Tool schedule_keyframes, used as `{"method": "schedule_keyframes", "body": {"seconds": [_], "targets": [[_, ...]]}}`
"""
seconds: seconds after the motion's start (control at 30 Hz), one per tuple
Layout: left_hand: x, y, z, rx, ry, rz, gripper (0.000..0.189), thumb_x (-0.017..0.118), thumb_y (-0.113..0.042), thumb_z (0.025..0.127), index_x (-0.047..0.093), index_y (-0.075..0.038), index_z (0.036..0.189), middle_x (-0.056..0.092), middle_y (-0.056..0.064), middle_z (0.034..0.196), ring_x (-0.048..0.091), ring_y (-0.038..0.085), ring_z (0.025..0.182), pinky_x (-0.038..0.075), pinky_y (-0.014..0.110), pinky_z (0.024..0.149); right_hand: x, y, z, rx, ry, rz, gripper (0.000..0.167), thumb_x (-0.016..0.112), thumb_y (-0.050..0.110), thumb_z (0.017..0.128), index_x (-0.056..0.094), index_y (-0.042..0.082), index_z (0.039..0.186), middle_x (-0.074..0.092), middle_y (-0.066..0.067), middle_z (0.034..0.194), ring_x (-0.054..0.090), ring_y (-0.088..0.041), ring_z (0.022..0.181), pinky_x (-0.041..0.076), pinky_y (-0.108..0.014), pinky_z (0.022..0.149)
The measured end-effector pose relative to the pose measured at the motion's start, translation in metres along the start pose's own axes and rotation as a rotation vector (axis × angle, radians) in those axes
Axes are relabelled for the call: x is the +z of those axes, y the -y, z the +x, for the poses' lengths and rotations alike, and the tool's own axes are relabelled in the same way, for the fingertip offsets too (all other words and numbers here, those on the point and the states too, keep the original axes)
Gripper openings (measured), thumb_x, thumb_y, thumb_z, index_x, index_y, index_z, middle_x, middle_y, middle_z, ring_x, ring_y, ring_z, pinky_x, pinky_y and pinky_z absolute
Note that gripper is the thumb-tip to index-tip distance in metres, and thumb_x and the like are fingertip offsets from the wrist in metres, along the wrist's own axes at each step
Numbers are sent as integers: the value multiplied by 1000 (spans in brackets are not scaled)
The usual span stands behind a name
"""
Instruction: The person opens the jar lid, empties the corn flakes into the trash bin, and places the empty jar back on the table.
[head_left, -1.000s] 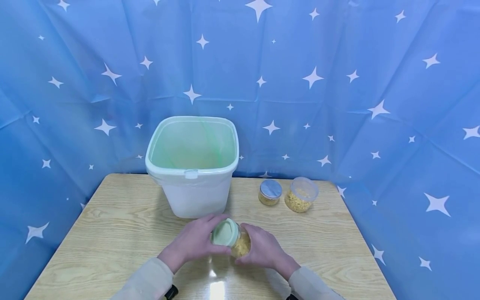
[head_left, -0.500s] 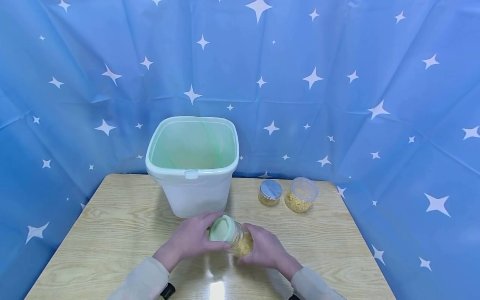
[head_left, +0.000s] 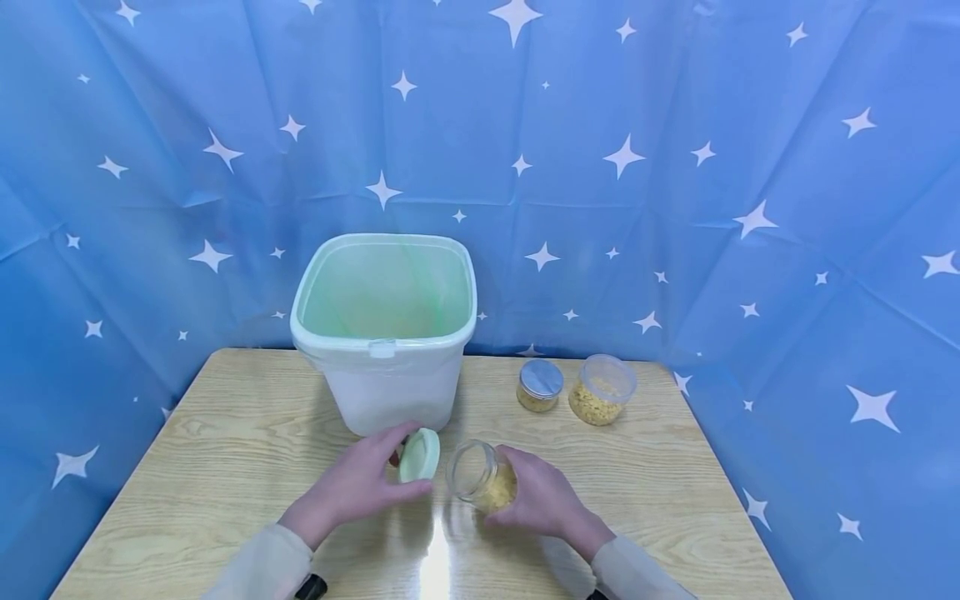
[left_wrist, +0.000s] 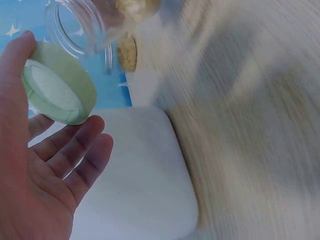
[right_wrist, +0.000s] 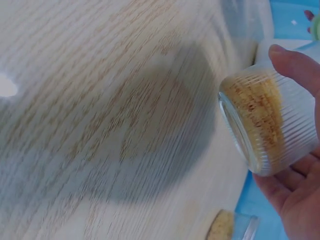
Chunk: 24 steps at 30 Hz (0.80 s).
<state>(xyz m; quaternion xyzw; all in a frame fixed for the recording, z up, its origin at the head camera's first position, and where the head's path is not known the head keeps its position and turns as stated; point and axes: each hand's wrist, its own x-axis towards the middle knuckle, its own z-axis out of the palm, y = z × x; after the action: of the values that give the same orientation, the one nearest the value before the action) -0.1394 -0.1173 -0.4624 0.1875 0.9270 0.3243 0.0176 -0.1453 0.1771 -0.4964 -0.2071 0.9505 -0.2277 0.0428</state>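
Observation:
A pale green round lid (head_left: 420,456) is held by its rim between the thumb and fingers of my left hand (head_left: 365,477), in front of the white bin. In the left wrist view the lid (left_wrist: 60,85) shows its hollow side. My right hand (head_left: 542,498) grips a ribbed glass jar (head_left: 483,479) that lies tilted, its uncovered mouth facing left toward the lid. Yellowish flakes (right_wrist: 260,110) fill the bottom part of the jar in the right wrist view. A narrow gap separates lid and jar.
A white bin (head_left: 397,383) with a pale green inside stands at the back of the wooden table (head_left: 195,483). To its right are a small jar with a silver-blue lid (head_left: 541,383) and a clear tub of yellow flakes (head_left: 602,390). A starry blue curtain (head_left: 675,208) hangs behind.
The lid has come off the jar and moved left with my left hand, turning on edge. My right hand has shifted slightly right with the jar, whose mouth is now exposed.

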Motion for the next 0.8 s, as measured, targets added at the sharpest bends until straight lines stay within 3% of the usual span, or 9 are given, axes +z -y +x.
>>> {"method": "schedule_keyframes", "body": {"seconds": [0.23,0.33,0.63,0.8], "targets": [[-2,22,-10,-55,49,-18,78,63,-76,75,46,-33,139,58,-20,100,57,5,89,45,20,69,-1,-6,-3,15,-20,-7,89,88,50,56,54,17,132,67,4,120,65,-16,106,54,-39,89],[-4,31,-16,-86,76,-30,84,64,-74,76,43,-28,143,60,-16,106,58,6,93,47,22,69,-3,-7,-4,17,-23,-15,90,88,51,57,54,15,132,67,3,119,64,-16,106,55,-39,88],[-9,58,-29,-91,136,-162,85,77,-57,75,37,-23,142,59,0,124,60,16,107,54,32,83,-4,-11,-5,34,-10,5,90,88,50,58,53,16,133,67,3,118,65,-15,104,54,-38,87],[-12,75,-37,-135,133,-217,87,84,-43,73,34,-15,139,56,7,127,58,19,111,54,36,91,-4,-11,-5,35,-15,9,88,88,49,58,54,18,132,67,6,116,64,-13,102,54,-36,86]]}}
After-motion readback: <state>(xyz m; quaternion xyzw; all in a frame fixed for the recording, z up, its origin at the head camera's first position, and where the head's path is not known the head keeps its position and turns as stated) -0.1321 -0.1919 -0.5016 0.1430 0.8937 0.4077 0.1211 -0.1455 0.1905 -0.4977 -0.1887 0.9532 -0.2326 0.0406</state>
